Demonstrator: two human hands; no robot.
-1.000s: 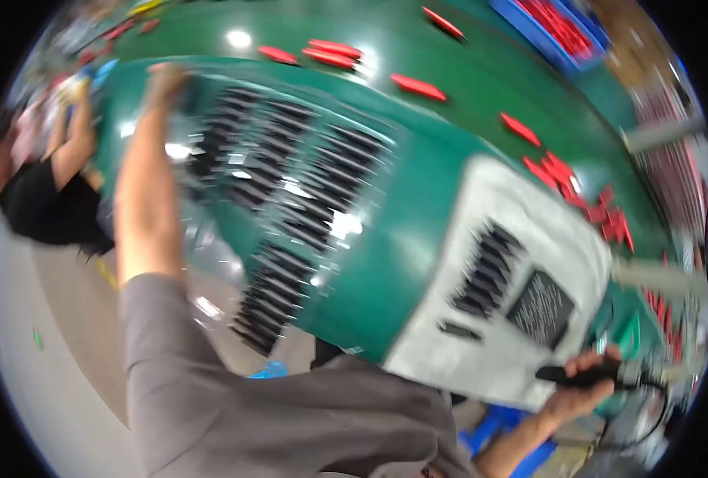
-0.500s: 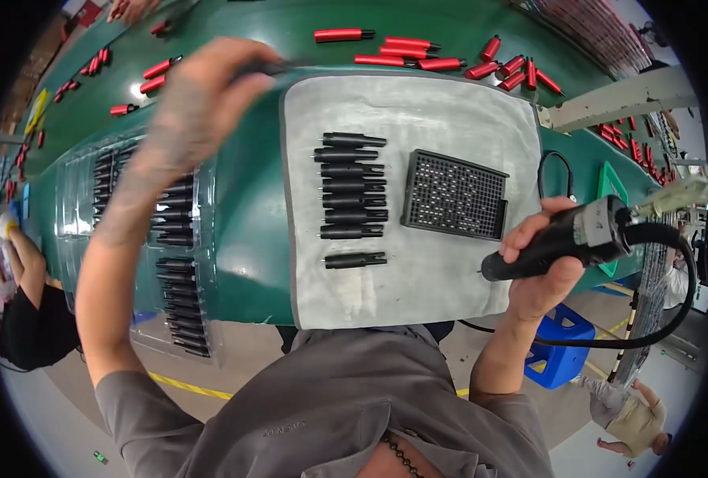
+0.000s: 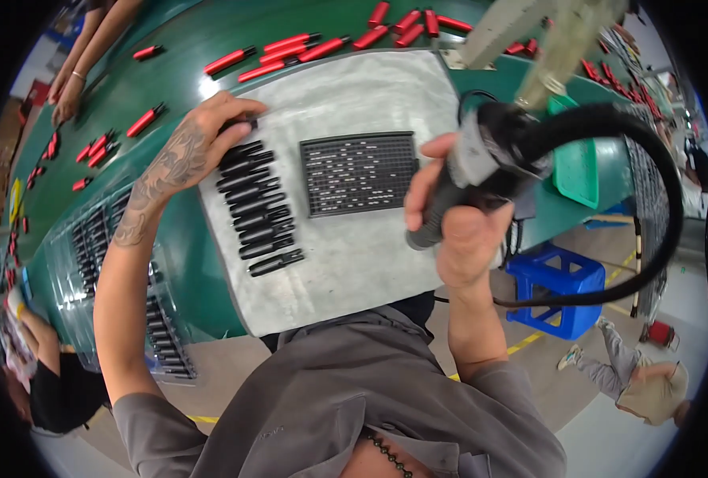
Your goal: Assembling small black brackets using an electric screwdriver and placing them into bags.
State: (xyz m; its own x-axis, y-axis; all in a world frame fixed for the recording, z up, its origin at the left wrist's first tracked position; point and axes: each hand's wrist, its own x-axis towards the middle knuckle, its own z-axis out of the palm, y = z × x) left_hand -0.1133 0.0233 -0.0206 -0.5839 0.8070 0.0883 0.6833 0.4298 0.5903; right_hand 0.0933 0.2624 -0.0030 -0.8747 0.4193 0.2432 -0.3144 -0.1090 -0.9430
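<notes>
My right hand point(image 3: 459, 215) grips a black electric screwdriver point(image 3: 481, 171) with a thick black cable point(image 3: 657, 239), held above the right side of a grey mat point(image 3: 370, 255). My left hand point(image 3: 203, 143) rests fingers-down at the top of a row of black cylindrical parts point(image 3: 257, 211) lined up on the mat; a black part seems to sit under its fingertips. A black grid tray point(image 3: 359, 172) lies on the mat between my hands.
Red cylindrical parts point(image 3: 290, 49) lie scattered on the green table point(image 3: 171, 72). Clear trays of black parts point(image 3: 107, 239) sit at the left. Another person's hands point(image 3: 67, 88) reach in at top left. A blue stool point(image 3: 557, 287) stands on the floor at right.
The view has swung back over the mat. My left hand came down from the far table to the top of the black row. My right hand lifted the screwdriver closer.
</notes>
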